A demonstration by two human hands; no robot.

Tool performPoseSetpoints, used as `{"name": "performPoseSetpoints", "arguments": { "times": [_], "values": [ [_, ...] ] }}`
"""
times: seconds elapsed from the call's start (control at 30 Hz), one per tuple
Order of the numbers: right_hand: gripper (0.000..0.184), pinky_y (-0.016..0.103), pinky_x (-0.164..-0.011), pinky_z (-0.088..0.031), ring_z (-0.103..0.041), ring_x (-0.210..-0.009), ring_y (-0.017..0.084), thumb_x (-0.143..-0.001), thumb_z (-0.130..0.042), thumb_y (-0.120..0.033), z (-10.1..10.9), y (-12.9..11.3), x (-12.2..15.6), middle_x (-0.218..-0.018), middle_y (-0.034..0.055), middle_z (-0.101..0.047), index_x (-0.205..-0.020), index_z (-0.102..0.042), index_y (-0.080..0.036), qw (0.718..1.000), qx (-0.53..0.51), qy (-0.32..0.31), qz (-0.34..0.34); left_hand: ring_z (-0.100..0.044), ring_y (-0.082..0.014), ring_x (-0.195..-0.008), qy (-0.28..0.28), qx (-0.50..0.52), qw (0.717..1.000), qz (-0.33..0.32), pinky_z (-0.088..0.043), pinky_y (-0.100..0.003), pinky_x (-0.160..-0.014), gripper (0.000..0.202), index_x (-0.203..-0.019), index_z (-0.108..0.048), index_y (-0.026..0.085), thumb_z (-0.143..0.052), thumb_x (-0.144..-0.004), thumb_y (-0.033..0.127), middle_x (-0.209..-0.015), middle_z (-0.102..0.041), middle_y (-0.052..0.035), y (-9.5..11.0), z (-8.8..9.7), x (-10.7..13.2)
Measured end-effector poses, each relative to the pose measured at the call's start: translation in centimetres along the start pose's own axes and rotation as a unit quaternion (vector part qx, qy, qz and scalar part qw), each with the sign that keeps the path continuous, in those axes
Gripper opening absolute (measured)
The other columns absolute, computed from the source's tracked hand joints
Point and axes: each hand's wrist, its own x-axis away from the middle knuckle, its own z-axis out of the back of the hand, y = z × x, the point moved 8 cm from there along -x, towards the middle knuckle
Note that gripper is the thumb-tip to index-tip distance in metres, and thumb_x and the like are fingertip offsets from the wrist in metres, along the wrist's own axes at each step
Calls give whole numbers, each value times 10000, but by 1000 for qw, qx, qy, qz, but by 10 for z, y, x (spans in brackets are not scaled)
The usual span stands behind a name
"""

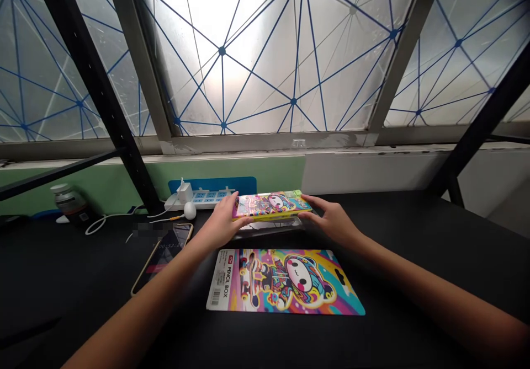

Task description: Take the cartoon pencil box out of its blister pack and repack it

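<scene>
My forearms come in from 7 and 5 o'clock over a black tabletop (418, 253). Nearest, at 12 o'clock, a printed card (285, 282) lies flat, showing a cartoon character on a skateboard and the words PENCIL BOX. At 11 o'clock, just beside my left forearm, a phone (163, 254) lies on the table. Beyond the card, also at 12 o'clock, my left hand (223, 220) and right hand (331, 217) grip the two ends of a yellow pencil box (269, 206) with matching artwork, its long side across my view. My left fingers (234, 201) curl over one end, and my right fingers (308, 203) press against the other, the hands held wide by the box's length. Farther off at 11 o'clock sits a white power strip (199, 199) with a white charger (185, 192) plugged in. At 10 o'clock stands a grey jar (70, 203). At 12 o'clock, past a green wall (232, 173), is a window with blue netting (265, 54).
</scene>
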Motion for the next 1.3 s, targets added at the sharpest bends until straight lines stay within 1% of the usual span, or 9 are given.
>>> {"name": "performPoseSetpoints", "arguments": {
  "times": [0.13,0.33,0.47,0.63,0.8,0.93,1.0,1.1,1.3],
  "values": [
    [531,495,-1037,-560,-685,-1209,346,-897,-673,-500,-20,10,3,-1338,126,-711,-1339,-683,-205,999,23,-24,24,-348,-386,-1509,-9,-44,999,9,-323,-519,-1194,782,-1566,-368,105,-564,-948,542,-1601,-420,-239,-16,-19,5],
    [533,530,-1091,-504,-596,-1332,340,-989,-541,-468,-28,6,17,-1443,167,-629,-1435,-588,-181,993,77,-61,68,-266,-397,-1546,-37,-101,994,22,-298,-549,-1202,823,-1590,-350,90,-447,-978,633,-1643,-337,-257,-22,-31,17],
    [515,572,-1125,-450,-541,-1387,343,-1004,-529,-415,-27,-7,25,-1480,184,-592,-1459,-552,-176,984,116,-89,101,-211,-399,-1562,-45,-133,990,22,-286,-614,-1193,777,-1581,-381,101,-350,-1016,634,-1671,-264,-249,-16,-32,19],
    [518,641,-1165,-347,-346,-1510,389,-979,-600,-393,-26,-47,42,-1657,239,-297,-1435,-561,-150,964,183,-80,173,-154,-337,-1585,-41,-161,986,-28,-238,-608,-1220,716,-1587,-391,182,-290,-1042,635,-1695,-245,-162,6,-35,25],
    [460,609,-1188,-339,-360,-1507,370,-986,-602,-374,-33,-105,71,-1599,223,-433,-1374,-595,-127,916,223,-79,324,-270,-370,-1550,-55,-176,981,-65,-259,-628,-1206,660,-1557,-455,210,-397,-1030,603,-1661,-329,-168,14,-46,27],
    [364,505,-1106,-472,-570,-1347,334,-1010,-565,-301,-33,-119,86,-1425,217,-627,-1310,-620,-101,905,166,-86,383,-324,-359,-1531,-45,-187,978,-77,-301,-613,-1196,599,-1532,-494,251,-392,-1042,581,-1641,-385,-140,10,-46,24],
    [291,395,-945,-571,-708,-1086,263,-1024,-514,-205,-27,-117,88,-1178,170,-743,-1277,-627,-117,912,116,-74,387,-330,-359,-1529,-47,-191,977,-77,-313,-614,-1190,586,-1523,-504,249,-390,-1046,570,-1639,-390,-135,7,-45,22],
    [295,256,-685,-579,-691,-757,170,-1049,-411,-166,-21,-108,83,-917,83,-727,-1236,-639,-163,935,46,-73,343,-329,-367,-1528,-59,-196,976,-72,-318,-621,-1185,593,-1514,-517,238,-389,-1045,577,-1644,-380,-134,4,-43,22],
    [309,246,-759,-599,-729,-893,175,-1060,-405,-203,-20,-101,83,-1053,91,-737,-1221,-666,-234,946,25,-74,314,-334,-377,-1524,-58,-193,977,-74,-310,-632,-1185,628,-1522,-506,236,-400,-1031,613,-1642,-380,-143,5,-41,22]
  ]
}}
